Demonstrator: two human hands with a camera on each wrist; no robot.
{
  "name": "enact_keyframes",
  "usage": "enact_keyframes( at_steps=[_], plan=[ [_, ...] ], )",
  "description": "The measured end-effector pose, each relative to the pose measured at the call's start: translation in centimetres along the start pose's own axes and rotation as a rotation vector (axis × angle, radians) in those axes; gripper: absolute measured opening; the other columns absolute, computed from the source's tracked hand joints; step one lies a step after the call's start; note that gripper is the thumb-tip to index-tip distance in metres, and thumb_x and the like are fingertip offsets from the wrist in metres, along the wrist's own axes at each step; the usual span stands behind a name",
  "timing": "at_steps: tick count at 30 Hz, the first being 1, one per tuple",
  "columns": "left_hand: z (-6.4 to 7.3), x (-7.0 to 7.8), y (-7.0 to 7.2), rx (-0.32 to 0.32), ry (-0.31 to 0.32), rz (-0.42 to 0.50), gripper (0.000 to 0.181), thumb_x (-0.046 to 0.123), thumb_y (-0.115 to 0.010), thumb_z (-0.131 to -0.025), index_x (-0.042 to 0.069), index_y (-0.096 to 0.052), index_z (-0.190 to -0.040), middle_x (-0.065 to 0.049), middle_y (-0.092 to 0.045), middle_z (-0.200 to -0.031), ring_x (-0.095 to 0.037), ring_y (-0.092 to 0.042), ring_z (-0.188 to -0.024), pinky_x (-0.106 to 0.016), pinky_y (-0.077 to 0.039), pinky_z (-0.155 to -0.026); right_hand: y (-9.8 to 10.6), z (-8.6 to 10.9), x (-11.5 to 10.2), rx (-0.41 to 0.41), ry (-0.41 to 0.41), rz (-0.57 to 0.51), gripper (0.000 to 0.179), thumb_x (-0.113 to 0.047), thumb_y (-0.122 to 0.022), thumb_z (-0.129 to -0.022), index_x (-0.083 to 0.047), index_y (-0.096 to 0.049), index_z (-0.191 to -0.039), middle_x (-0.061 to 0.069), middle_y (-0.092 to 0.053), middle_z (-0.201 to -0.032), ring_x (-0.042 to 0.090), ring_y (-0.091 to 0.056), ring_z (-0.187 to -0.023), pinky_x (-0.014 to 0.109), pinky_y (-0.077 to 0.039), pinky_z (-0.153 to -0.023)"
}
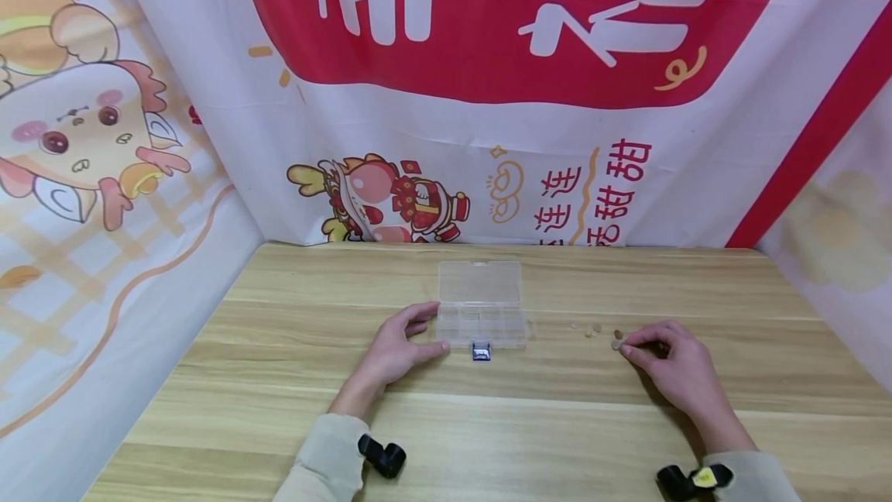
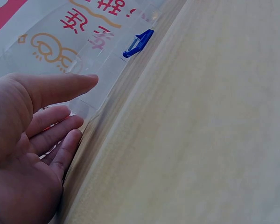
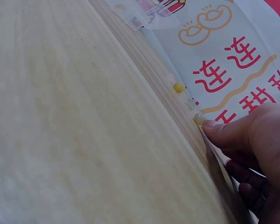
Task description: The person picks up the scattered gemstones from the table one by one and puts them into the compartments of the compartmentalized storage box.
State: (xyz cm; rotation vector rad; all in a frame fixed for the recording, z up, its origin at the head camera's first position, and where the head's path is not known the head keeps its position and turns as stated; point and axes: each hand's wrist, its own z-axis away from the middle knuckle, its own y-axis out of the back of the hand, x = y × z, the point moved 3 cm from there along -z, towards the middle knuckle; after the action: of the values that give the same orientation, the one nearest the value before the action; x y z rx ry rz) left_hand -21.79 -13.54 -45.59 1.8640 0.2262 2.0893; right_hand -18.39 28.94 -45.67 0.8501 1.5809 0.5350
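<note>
A clear plastic compartment box (image 1: 481, 325) stands on the table with its lid (image 1: 479, 283) raised at the back and a blue latch (image 1: 482, 352) at its front. My left hand (image 1: 393, 351) rests at the box's left end, thumb at the front corner, fingers loosely extended along the side. My right hand (image 1: 672, 362) pinches a small pale bead (image 1: 616, 345) between thumb and forefinger, low over the table. In the right wrist view the thumb covers part of that bead (image 3: 199, 118), and the forefinger is hidden behind it. Close by lies a brownish bead (image 1: 619, 334).
Several small pale beads (image 1: 592, 331) lie between the box and my right hand; a yellow bead (image 3: 179, 87) shows among them in the right wrist view. The wooden table (image 1: 418, 432) ends at a printed cloth (image 1: 390, 115) behind, with more cloth at both sides.
</note>
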Motion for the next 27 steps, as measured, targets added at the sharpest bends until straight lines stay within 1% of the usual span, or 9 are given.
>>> enact_keyframes(
  at_steps=[4,8,12,16,18,23,25,27],
  plan=[
    [0.0,0.0,0.0,0.0,-0.004,-0.002,0.072,0.016,-0.091,-0.086,0.023,-0.062,-0.151,-0.006,-0.06,-0.156,-0.035,-0.056,-0.146,-0.054,-0.046,-0.125,0.0,0.0,-0.1,0.005,0.001,-0.004,0.011,-0.021,-0.085,-0.094,-0.012,-0.081,-0.099,0.009,-0.071,-0.112,0.025,-0.064,-0.106,0.016,-0.044,-0.078],
    [-0.1,0.0,0.1,0.001,-0.003,-0.002,0.072,0.016,-0.091,-0.086,0.023,-0.062,-0.151,-0.006,-0.06,-0.156,-0.035,-0.056,-0.146,-0.054,-0.046,-0.124,0.2,-0.1,-0.3,0.016,-0.006,-0.008,0.014,-0.024,-0.085,-0.094,-0.013,-0.08,-0.101,0.01,-0.072,-0.112,0.019,-0.063,-0.101,0.014,-0.044,-0.076],
    [0.0,0.0,0.1,0.0,-0.004,-0.003,0.072,0.016,-0.091,-0.086,0.024,-0.062,-0.151,-0.006,-0.06,-0.156,-0.035,-0.056,-0.145,-0.054,-0.046,-0.124,0.5,-0.3,-0.4,0.007,-0.054,-0.036,0.02,-0.03,-0.085,-0.095,-0.012,-0.081,-0.104,0.011,-0.074,-0.114,0.01,-0.062,-0.094,0.012,-0.045,-0.073],
    [-0.1,0.0,0.1,-0.001,-0.003,-0.002,0.071,0.016,-0.091,-0.085,0.024,-0.063,-0.15,-0.006,-0.061,-0.156,-0.034,-0.056,-0.145,-0.054,-0.046,-0.124,0.6,-0.4,-0.8,-0.009,-0.103,-0.051,0.029,-0.041,-0.082,-0.096,-0.016,-0.081,-0.11,0.01,-0.076,-0.119,0.006,-0.063,-0.094,0.013,-0.046,-0.074],
    [-0.1,0.0,0.1,-0.001,0.002,0.001,0.072,0.015,-0.092,-0.085,0.025,-0.063,-0.15,-0.005,-0.061,-0.155,-0.034,-0.056,-0.145,-0.053,-0.046,-0.125,0.6,-0.5,-1.2,-0.011,-0.107,-0.053,0.031,-0.044,-0.081,-0.097,-0.017,-0.08,-0.112,0.009,-0.076,-0.121,0.008,-0.065,-0.097,0.014,-0.048,-0.075],
    [-0.1,-0.1,0.1,-0.009,-0.001,-0.001,0.072,0.015,-0.092,-0.085,0.024,-0.063,-0.15,-0.006,-0.061,-0.155,-0.035,-0.056,-0.145,-0.054,-0.045,-0.125,0.2,-0.8,-2.4,-0.008,-0.099,-0.083,0.03,-0.041,-0.079,-0.099,-0.015,-0.08,-0.113,0.011,-0.075,-0.124,0.022,-0.067,-0.105,0.019,-0.05,-0.079],
    [-0.2,-0.2,0.1,-0.009,-0.005,-0.005,0.071,0.016,-0.092,-0.085,0.024,-0.063,-0.15,-0.006,-0.061,-0.156,-0.035,-0.056,-0.145,-0.054,-0.045,-0.125,0.0,-0.9,-2.9,-0.013,-0.096,-0.1,0.029,-0.04,-0.079,-0.099,-0.014,-0.08,-0.113,0.012,-0.074,-0.125,0.026,-0.068,-0.108,0.02,-0.051,-0.08],
    [-0.2,-0.2,0.1,-0.008,0.001,-0.001,0.072,0.017,-0.092,-0.085,0.026,-0.063,-0.15,-0.004,-0.061,-0.156,-0.034,-0.056,-0.145,-0.053,-0.045,-0.125,-0.2,-1.1,-3.4,-0.022,-0.093,-0.12,0.029,-0.039,-0.079,-0.099,-0.013,-0.08,-0.113,0.011,-0.073,-0.126,0.027,-0.068,-0.11,0.016,-0.051,-0.079]
  ],
)
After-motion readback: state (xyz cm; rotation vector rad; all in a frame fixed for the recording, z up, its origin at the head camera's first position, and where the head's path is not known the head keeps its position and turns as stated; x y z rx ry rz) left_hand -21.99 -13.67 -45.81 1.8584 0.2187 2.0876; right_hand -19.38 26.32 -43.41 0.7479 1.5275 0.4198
